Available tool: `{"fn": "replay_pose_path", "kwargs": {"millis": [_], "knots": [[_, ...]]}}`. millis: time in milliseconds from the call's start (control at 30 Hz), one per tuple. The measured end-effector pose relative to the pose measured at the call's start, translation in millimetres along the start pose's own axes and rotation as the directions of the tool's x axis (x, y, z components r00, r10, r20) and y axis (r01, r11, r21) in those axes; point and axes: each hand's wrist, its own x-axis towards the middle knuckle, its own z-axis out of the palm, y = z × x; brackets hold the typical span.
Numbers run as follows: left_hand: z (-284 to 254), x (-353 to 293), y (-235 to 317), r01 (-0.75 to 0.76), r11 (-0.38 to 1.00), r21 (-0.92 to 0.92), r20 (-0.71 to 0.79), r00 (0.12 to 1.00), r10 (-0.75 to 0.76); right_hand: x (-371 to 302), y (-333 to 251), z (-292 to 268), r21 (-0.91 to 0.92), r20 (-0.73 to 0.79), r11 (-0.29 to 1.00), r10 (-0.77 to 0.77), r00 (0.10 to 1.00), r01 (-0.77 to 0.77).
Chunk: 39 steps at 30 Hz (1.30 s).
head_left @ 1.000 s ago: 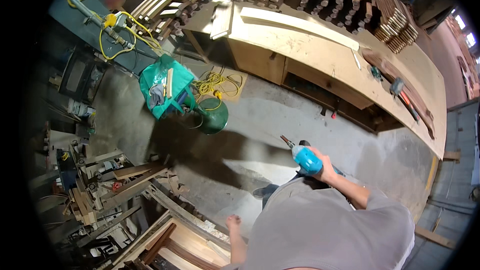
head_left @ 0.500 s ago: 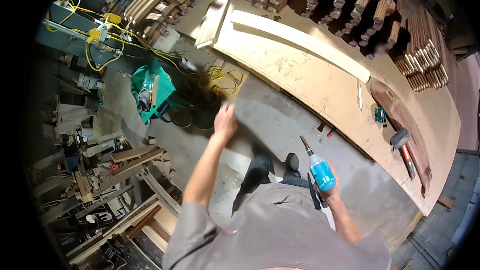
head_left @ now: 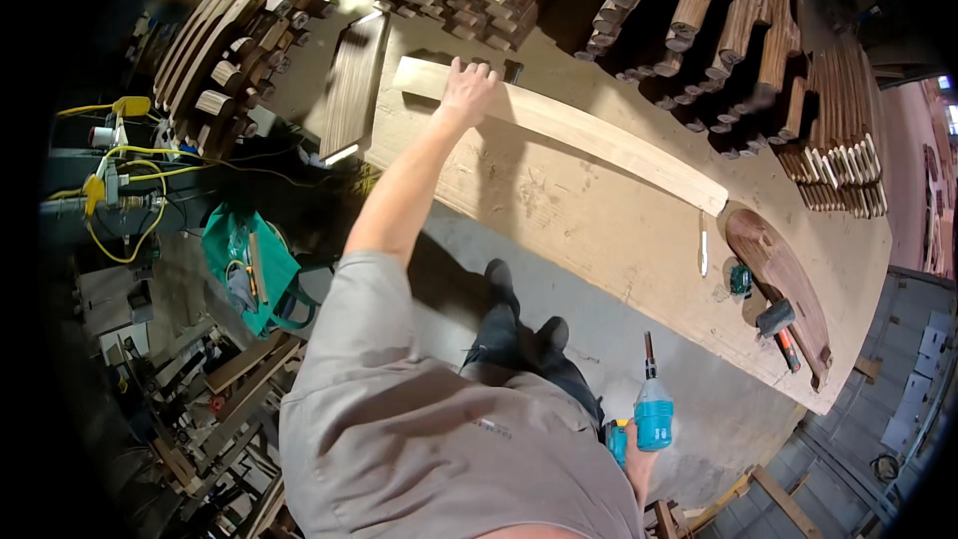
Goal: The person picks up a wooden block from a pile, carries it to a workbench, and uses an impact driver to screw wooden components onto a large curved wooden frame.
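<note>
A pale, curved wooden board (head_left: pixel 589 140) lies across the worktable. My left hand (head_left: pixel 471 92) is at its left part, its fingers curled over the far edge. Low on the right, beside my hip, my right hand (head_left: pixel 639 444) grips a teal cordless drill (head_left: pixel 655 417), whose long bit points away from me. Past the board's right end lies a darker, curved wooden piece (head_left: pixel 773 269). A mallet (head_left: pixel 775 317) with a black head and red handle rests against it. A white pencil-like stick (head_left: pixel 705 252) and a small dark green object (head_left: pixel 739 279) lie nearby.
Stacks of shaped wooden parts (head_left: pixel 738 30) line the table's far side, with a flat board (head_left: pixel 354 85) at its left end. The worktable (head_left: pixel 619 250) edge runs in front of me. A green bag (head_left: pixel 249 269), yellow cords (head_left: pixel 140 165) and wood scraps (head_left: pixel 249 369) are at the left.
My left hand has moved forward from over the floor onto the pale board. I am closer to the table. The drill in my right hand has swung to point more straight ahead.
</note>
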Motion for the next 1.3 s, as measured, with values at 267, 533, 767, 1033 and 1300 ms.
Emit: {"fn": "replay_pose_path", "kwargs": {"millis": [267,533,767,1033,1300], "knots": [[-10.0,-12.0,-11.0,0.298,0.841,-0.451,0.233,0.949,-0.212,1.9,-87.6,38.1,-0.008,0.164,0.99,0.14,0.977,-0.14],[27.2,46.9,-9.0,0.57,0.452,-0.686,0.069,0.67,-0.739,-4.9,-68.4,48.6,-0.169,0.153,0.985,0.07,0.986,-0.043],[42.7,47.2,19.3,0.147,0.932,-0.331,-0.278,0.929,-0.245,1.4,-61.6,55.4,-0.091,0.174,0.984,-0.134,0.976,0.151],[67.5,70.0,-10.6,-0.148,0.954,-0.259,-0.366,0.93,0.044,-8.0,-32.5,62.4,-0.157,0.115,0.953,-0.243,0.963,0.259],[64.7,73.1,-13.3,0.021,0.903,-0.429,-0.27,0.951,-0.15,-16.8,-79.2,70.3,-0.063,0.126,0.98,-0.177,0.976,0.186]]}}
